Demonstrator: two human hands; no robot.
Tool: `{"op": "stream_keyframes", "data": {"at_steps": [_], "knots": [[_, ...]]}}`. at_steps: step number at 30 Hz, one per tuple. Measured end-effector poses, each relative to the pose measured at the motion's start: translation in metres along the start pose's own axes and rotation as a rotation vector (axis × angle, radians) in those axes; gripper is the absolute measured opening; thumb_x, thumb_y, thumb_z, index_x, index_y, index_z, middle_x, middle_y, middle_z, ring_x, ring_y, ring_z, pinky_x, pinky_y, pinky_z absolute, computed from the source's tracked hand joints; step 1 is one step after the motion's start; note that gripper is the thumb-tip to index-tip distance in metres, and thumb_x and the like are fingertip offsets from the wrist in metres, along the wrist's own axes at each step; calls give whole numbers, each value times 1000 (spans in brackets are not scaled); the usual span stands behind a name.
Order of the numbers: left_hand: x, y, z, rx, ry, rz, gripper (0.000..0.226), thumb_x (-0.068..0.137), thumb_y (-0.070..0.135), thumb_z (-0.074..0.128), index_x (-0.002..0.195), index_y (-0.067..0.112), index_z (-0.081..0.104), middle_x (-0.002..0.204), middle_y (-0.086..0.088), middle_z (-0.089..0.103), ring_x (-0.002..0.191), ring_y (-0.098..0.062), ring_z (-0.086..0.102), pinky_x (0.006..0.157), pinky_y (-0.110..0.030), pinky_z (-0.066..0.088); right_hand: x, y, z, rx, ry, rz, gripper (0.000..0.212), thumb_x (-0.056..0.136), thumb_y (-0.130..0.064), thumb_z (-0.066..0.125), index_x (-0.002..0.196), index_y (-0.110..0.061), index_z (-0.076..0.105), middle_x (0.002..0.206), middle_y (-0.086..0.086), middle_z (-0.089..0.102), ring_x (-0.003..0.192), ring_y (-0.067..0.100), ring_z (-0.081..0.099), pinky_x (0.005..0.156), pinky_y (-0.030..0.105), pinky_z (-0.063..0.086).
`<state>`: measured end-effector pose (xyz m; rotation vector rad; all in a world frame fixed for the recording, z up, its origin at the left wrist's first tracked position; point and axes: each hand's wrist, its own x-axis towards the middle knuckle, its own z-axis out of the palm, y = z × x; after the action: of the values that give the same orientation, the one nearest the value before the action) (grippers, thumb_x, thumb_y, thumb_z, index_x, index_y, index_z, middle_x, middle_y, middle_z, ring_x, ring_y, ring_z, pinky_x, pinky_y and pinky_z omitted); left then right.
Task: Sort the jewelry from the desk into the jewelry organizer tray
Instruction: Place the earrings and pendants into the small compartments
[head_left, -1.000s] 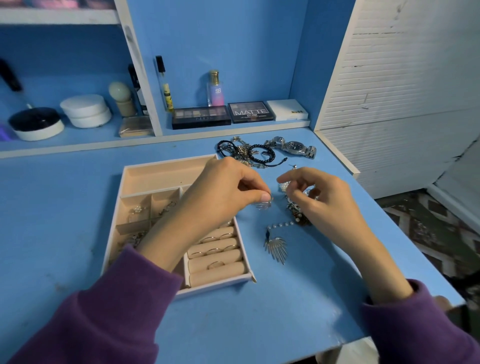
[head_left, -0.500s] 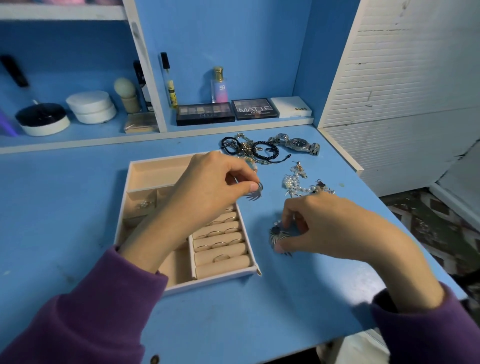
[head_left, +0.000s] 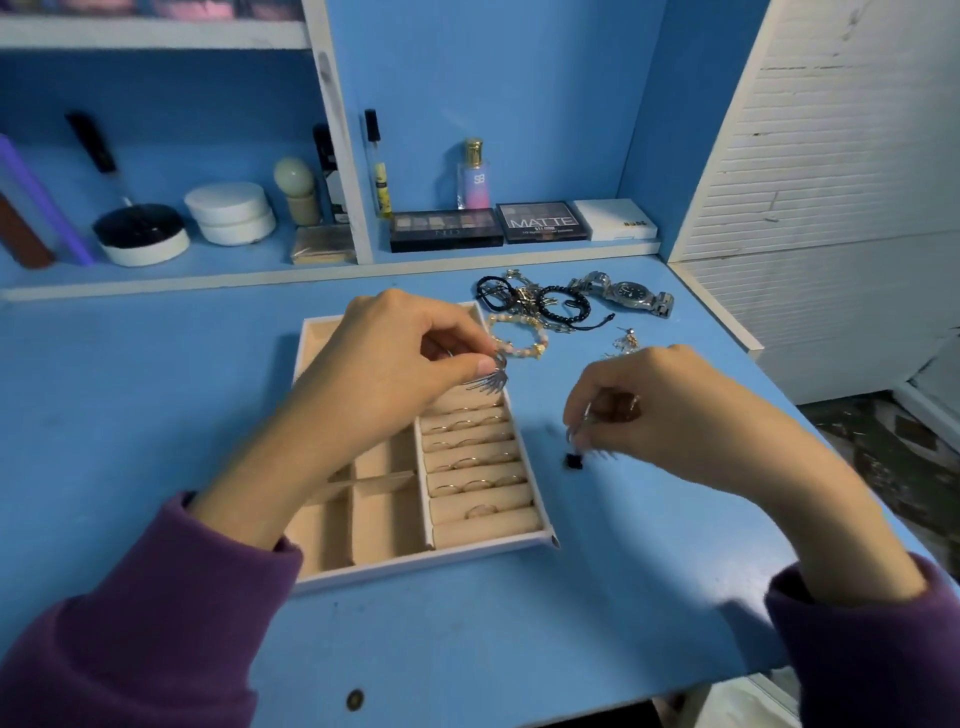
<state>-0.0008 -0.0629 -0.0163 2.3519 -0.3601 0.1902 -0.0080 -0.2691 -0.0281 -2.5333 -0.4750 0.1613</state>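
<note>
Partway: rings (head_left: 475, 486) in tray (head_left: 415, 569), left hand (head_left: 395, 364) pinching earring (head_left: 488, 380), right hand (head_left: 670, 410) pinching second earring (head_left: 597, 453), bracelets (head_left: 563, 306) and watch (head_left: 628, 293) left on table (head_left: 156, 415).

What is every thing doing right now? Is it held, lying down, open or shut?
Left hand, pinches a fan earring over the tray.
Right hand, pinches a second earring, blurred, low over the desk.
Tray, open, holds rings.
Watch, lying on the desk.
Bead bracelet, lying beside the tray.
Black bracelets, heaped beside the watch.
Perfume, upright, capped.
</note>
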Motion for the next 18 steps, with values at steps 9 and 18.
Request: {"op": "stream_keyframes", "data": {"at_steps": [9, 18], "knots": [[-30, -38, -39, 61, -162, -140, 14, 69, 18, 78, 76, 29, 72, 69, 13, 69, 70, 8, 61, 60, 1, 40, 29, -35, 20, 279, 237, -129, 9, 74, -14, 75, 80, -20, 71, 61, 0, 63, 52, 6, 51, 54, 14, 39], [-28, -48, -25, 139, -253, -77, 12, 74, 19, 73, 85, 25, 75, 55, 22, 59, 52, 16, 50, 50, -1, 33, 45, -53, 50, 443, 188, -153, 14, 70, -10, 78, 72, -18, 67, 67, 12, 68, 58, 23, 57, 56, 24, 44]]}}
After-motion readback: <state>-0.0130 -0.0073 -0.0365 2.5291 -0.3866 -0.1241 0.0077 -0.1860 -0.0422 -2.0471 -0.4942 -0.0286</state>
